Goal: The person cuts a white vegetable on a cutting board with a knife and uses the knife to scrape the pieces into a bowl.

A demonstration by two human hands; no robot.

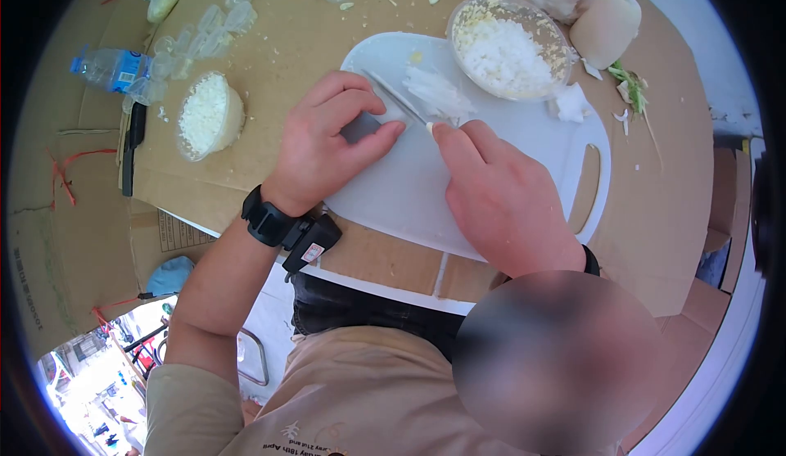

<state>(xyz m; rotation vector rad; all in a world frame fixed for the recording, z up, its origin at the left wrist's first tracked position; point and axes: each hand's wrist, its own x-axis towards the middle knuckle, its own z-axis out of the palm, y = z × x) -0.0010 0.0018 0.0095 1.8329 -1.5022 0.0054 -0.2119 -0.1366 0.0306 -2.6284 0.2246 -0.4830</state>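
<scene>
The right hand (pixel 503 198) clamps the knife (pixel 401 102), mostly hiding its handle (pixel 430 128); the left hand (pixel 319 137) curls by the blade (pixel 385 88), though I can't tell whether it grips anything. White slices (pixel 438 92) lie just beyond both hands on the board (pixel 393 210).

The knife (pixel 396 97) looks metal, the cutting board (pixel 401 190) smooth plastic, the tabletop (pixel 299 38) matt cardboard.

This looks like a makeshift food-preparation spot, given the cutting board (pixel 393 198), the knife (pixel 399 96) over it and the cardboard-covered table (pixel 303 42) beneath it.
</scene>
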